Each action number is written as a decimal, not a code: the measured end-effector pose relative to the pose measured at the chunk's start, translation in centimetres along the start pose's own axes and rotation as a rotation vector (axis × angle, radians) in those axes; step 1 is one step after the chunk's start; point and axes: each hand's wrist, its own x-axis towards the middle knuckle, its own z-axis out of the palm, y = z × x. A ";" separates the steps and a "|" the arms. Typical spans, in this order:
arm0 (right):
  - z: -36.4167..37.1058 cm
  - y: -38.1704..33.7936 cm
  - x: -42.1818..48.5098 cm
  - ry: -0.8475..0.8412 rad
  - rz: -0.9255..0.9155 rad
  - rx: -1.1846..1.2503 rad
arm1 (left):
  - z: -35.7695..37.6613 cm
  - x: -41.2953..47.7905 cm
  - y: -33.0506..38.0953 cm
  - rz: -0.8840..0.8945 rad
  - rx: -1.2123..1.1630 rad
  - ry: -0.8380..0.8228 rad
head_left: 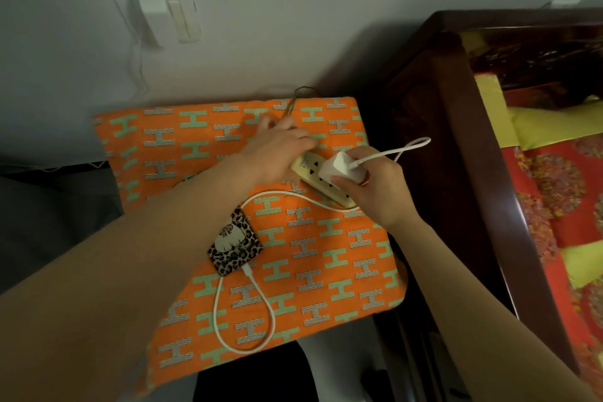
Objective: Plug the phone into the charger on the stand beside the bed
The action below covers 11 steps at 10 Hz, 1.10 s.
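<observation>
Right hand [375,188] gripped the white charger [339,166] and held it tilted over the power strip [313,178], prongs apparently not yet seated. Left hand [277,148] lay flat, pinning the strip's end at ten o'clock. Phone [235,243] rested on the orange cloth [342,271] at seven o'clock from the strip, white cable [241,316] already in its port. By my read, only pushing the charger home remained.
</observation>
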 end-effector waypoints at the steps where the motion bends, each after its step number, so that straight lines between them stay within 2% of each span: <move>1: 1.1 -1.0 -0.1 -0.032 0.000 0.011 | -0.5 -0.7 -1.2 0.024 0.021 -0.019; 3: 3.5 -2.6 0.5 -0.008 0.034 -0.059 | -1.1 -2.1 -2.6 -0.088 -0.062 -0.042; 6: 4.7 -3.3 1.4 0.000 0.098 -0.194 | -1.2 -1.9 -2.5 -0.104 -0.068 -0.049; 8: 4.9 -3.3 1.2 0.011 0.119 -0.162 | -1.1 -2.0 -2.6 -0.094 -0.059 -0.036; 9: 4.7 -3.2 0.9 -0.056 0.173 -0.140 | -1.0 -2.5 -2.2 -0.094 -0.053 -0.037; 10: 3.4 -4.1 -0.3 -0.040 0.255 -0.023 | -2.1 -4.0 -1.7 -0.116 -0.009 -0.039; 11: 0.8 -6.2 -3.3 0.066 0.278 0.028 | -4.2 -7.6 -0.9 -0.165 -0.029 0.040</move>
